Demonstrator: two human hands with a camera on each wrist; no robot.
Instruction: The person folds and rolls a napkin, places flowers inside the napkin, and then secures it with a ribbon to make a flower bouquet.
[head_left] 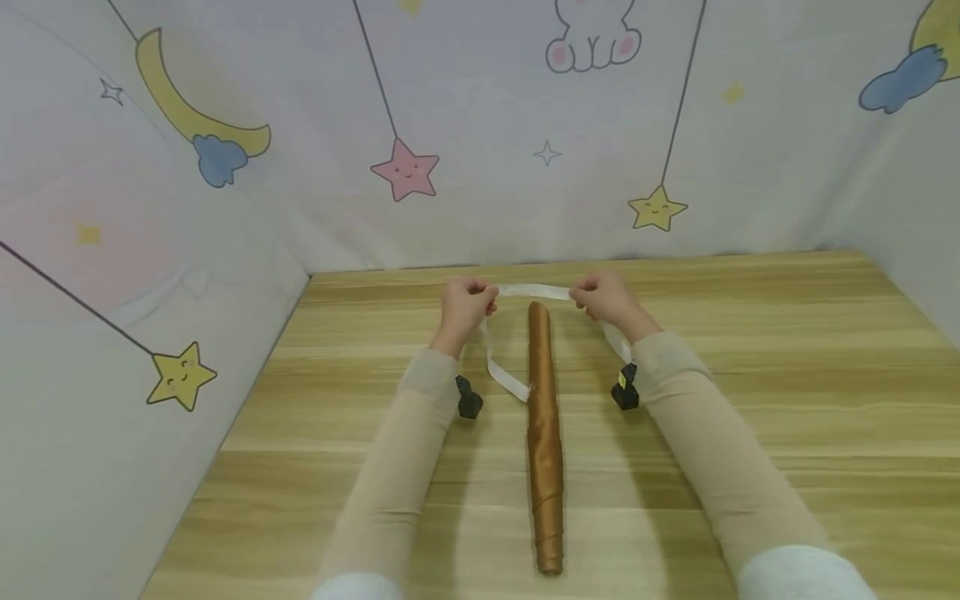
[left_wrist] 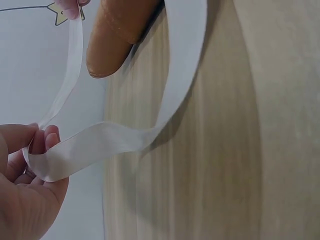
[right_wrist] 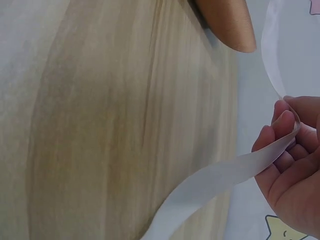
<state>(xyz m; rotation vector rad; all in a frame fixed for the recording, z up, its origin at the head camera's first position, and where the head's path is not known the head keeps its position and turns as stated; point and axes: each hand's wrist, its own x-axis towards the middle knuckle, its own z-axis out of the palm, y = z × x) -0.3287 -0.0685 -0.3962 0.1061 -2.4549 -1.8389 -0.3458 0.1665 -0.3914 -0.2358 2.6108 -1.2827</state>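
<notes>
A white ribbon point(head_left: 534, 291) stretches between my two hands, just beyond the far end of a rolled bundle of shiny brown cloth point(head_left: 546, 433). My left hand point(head_left: 465, 310) pinches the ribbon between thumb and fingers. From there a length of it droops to the side of the bundle, as the left wrist view shows with the ribbon point(left_wrist: 95, 145) looping over the table. On the other side my right hand point(head_left: 609, 302) pinches the ribbon too, and its tail point(right_wrist: 210, 182) hangs down to the table. The bundle lies lengthwise between my forearms, touched by neither hand.
The wood-grain table point(head_left: 787, 400) reaches back to a pale curtain point(head_left: 487, 108) printed with stars and moons. Black wrist-camera mounts point(head_left: 469, 398) show below both wrists. A pale wall point(head_left: 90, 467) borders the table on the left.
</notes>
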